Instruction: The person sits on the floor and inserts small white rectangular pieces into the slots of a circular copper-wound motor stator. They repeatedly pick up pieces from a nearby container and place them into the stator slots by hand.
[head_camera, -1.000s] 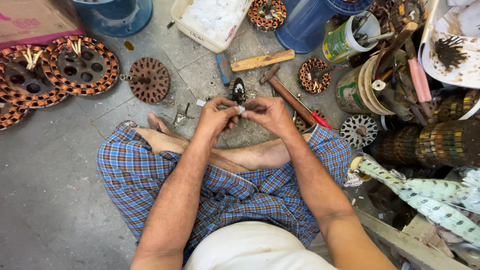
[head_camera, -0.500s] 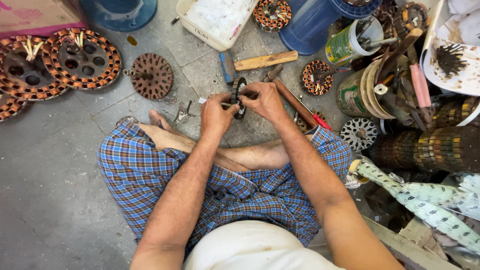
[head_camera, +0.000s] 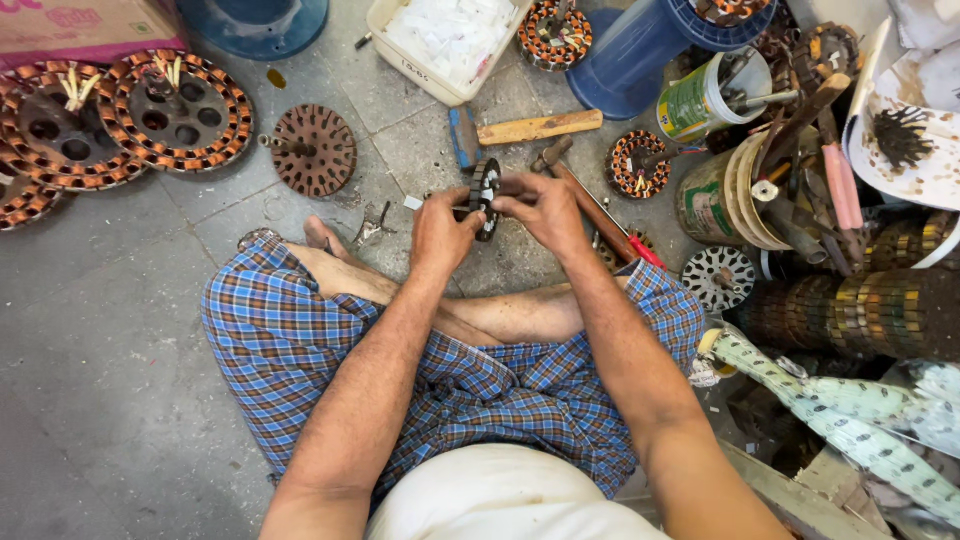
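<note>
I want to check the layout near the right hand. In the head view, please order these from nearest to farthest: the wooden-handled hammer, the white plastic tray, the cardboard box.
1. Wooden-handled hammer, just above the right hand.
2. White plastic tray, farther up, at the top edge.
3. Cardboard box, far top left corner.

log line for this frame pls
left hand: grips stator core | right hand: grips same core, edge-on above floor | hammer lies just beyond

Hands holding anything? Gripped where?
Both: left hand and right hand hold a small stator edge-on, fingers on its opposite sides.
</note>
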